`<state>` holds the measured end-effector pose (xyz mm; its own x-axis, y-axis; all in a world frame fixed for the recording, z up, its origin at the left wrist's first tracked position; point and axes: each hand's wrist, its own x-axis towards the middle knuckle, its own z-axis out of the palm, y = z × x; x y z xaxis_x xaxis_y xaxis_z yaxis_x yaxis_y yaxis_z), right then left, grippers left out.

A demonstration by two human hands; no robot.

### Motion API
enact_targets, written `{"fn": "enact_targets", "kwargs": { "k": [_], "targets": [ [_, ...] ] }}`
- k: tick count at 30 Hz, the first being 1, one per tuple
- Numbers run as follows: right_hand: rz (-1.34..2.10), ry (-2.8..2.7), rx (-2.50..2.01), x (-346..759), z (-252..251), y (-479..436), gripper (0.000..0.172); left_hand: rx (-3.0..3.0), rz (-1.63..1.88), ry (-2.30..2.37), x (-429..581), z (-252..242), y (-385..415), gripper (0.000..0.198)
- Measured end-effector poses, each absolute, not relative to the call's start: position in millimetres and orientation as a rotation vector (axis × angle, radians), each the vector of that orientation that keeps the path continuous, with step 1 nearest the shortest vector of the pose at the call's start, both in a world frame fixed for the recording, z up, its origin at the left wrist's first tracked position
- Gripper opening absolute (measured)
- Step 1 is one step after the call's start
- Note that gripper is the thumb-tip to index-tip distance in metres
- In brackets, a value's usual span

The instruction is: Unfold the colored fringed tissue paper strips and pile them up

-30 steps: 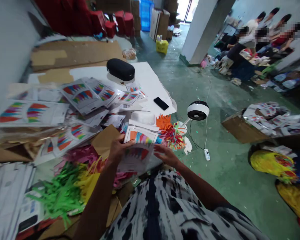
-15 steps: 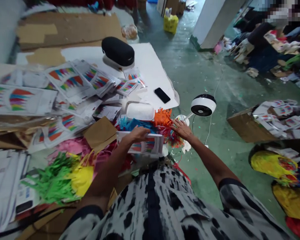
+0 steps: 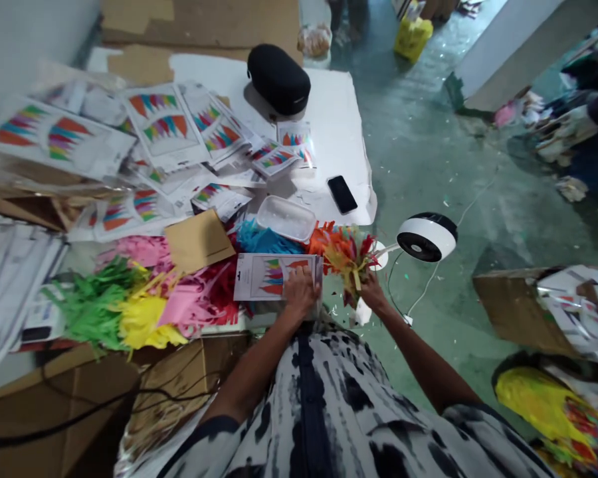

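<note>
Your left hand (image 3: 301,297) clasps the printed card (image 3: 268,276) by its right end; your right hand (image 3: 372,296) grips a paper-fringe bundle (image 3: 347,251) just beside it. Clear tub (image 3: 286,218), phone (image 3: 342,194) and white fan (image 3: 427,236) crowd close behind.

Showing smooth and faintly glossy: white printed paper card (image 3: 266,275). Looking matt and crinkly: multicoloured tissue-paper fringe bundle (image 3: 346,252). Gleaming near the white paperboard sheet's (image 3: 329,119) right edge: glossy black slab phone (image 3: 341,194), translucent smooth plastic rectangular tub (image 3: 286,218).
</note>
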<state>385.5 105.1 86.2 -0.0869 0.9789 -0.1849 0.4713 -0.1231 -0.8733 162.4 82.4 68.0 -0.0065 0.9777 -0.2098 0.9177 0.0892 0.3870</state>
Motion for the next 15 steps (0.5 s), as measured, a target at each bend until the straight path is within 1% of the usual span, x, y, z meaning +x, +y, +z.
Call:
{"fn": "enact_targets", "kwargs": {
  "k": [4,7,11,15],
  "targets": [
    [1.269,-1.415,-1.594,326,66,97,0.044,1.779,0.182,1.972,166,56,86,0.036],
    [1.292,-1.403,-1.584,303,52,94,0.045,1.807,0.174,1.905,160,58,83,0.027],
    [1.128,-1.628,-1.64,308,40,91,0.043,1.875,0.2,1.811,145,72,81,0.016],
    [0.901,-2.065,-1.557,319,49,85,0.047,1.88,0.424,1.748,133,89,85,0.004]
  ]
}}
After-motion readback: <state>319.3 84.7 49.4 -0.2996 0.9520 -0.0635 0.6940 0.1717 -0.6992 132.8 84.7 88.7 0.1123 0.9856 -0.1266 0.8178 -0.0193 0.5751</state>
